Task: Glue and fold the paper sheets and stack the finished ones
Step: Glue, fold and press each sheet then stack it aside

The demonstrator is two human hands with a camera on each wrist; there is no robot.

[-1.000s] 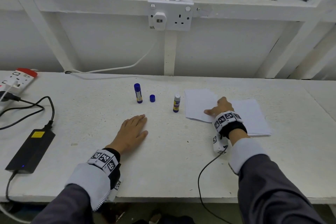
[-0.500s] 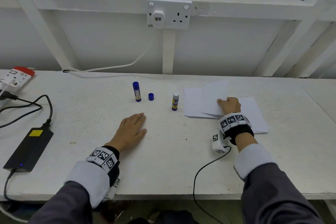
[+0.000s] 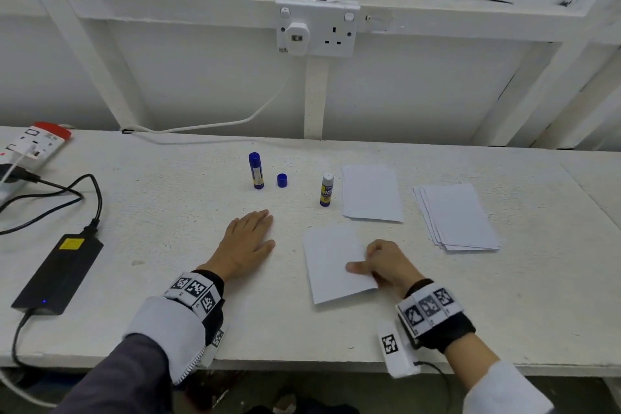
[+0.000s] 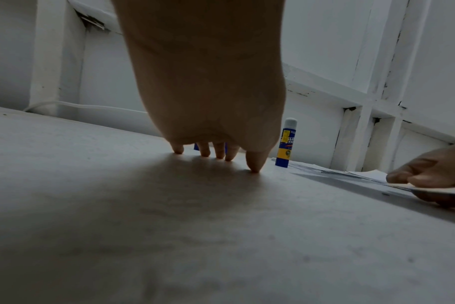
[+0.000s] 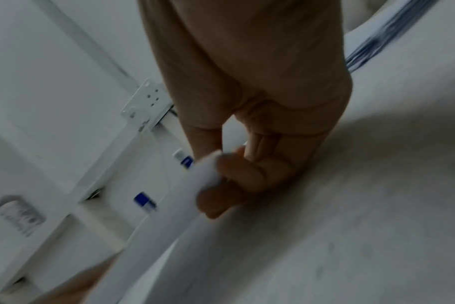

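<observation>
My right hand [image 3: 376, 265] pinches the right edge of one white paper sheet [image 3: 332, 262], thumb on top and fingers beneath, low over the table near the front. The blurred right wrist view shows the same sheet [image 5: 169, 222] between thumb and curled fingers. My left hand [image 3: 247, 242] lies flat on the bare table with straight fingers, its fingertips [image 4: 255, 166] touching the surface. Behind stand an uncapped glue stick [image 3: 326, 189], its loose blue cap [image 3: 282, 180] and a capped glue stick [image 3: 256, 170]. One paper stack [image 3: 371, 193] lies beside the uncapped stick, another stack [image 3: 457, 217] farther right.
A black power adapter [image 3: 58, 274] with its cables lies at the left front, and a power strip [image 3: 30, 144] sits at the far left. A wall socket [image 3: 317, 28] is mounted above the table's back edge. White wall framing runs behind the table [image 3: 168, 212].
My right hand lifted one sheet off the stack at the back right and carried it toward me to the table's front middle. The left hand has stayed flat in place.
</observation>
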